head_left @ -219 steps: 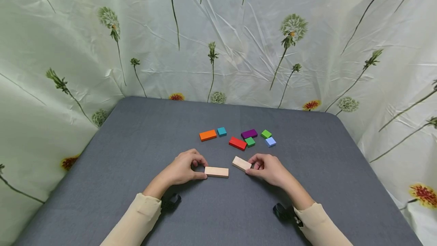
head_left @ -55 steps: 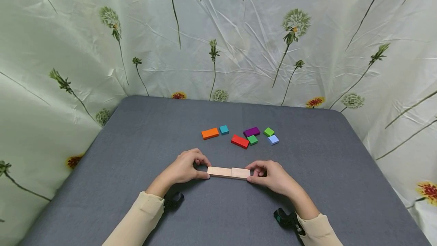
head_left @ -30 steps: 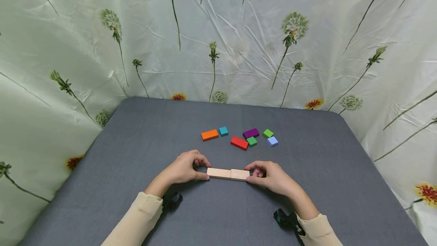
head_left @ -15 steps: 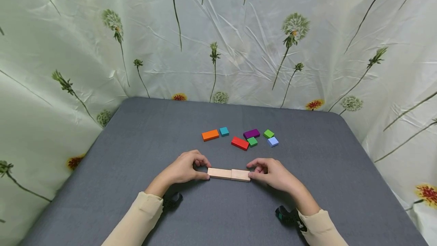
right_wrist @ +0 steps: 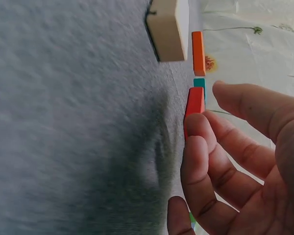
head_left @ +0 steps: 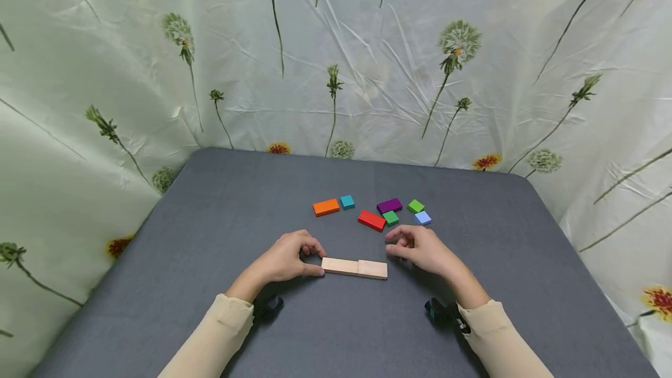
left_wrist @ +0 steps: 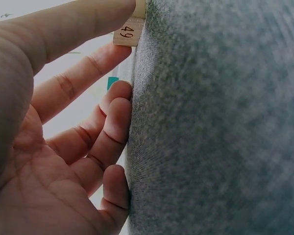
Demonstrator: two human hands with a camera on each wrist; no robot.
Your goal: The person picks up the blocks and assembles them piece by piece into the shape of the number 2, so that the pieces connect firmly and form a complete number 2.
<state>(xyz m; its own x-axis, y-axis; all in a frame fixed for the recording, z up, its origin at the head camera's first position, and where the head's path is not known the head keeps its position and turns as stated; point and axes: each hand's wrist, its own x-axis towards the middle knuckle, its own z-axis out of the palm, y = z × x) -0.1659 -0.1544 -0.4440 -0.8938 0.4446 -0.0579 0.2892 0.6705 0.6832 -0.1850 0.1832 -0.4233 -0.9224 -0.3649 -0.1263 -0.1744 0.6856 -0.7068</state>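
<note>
Two pale wooden blocks lie end to end on the grey table: a left block [head_left: 340,266] and a right block [head_left: 373,269]. My left hand [head_left: 286,258] pinches the left block's outer end between thumb and index finger; the left wrist view shows the number 49 on that block end [left_wrist: 127,33]. Apart from the right block, my right hand [head_left: 426,249] hovers above and to its right, fingers loosely bent, holding nothing. Just beyond it lie a red block [head_left: 371,220] and a small green block [head_left: 391,218].
Farther back on the grey table [head_left: 252,191] are an orange block [head_left: 326,207], a teal block [head_left: 347,202], a purple block [head_left: 389,206], a lime block [head_left: 416,206] and a light-blue block [head_left: 422,218]. A floral curtain [head_left: 367,45] hangs behind.
The right block was angled and apart from the left one; it was brought against its end. My right hand then let go and moved away toward the coloured blocks. My left hand kept its pinch.
</note>
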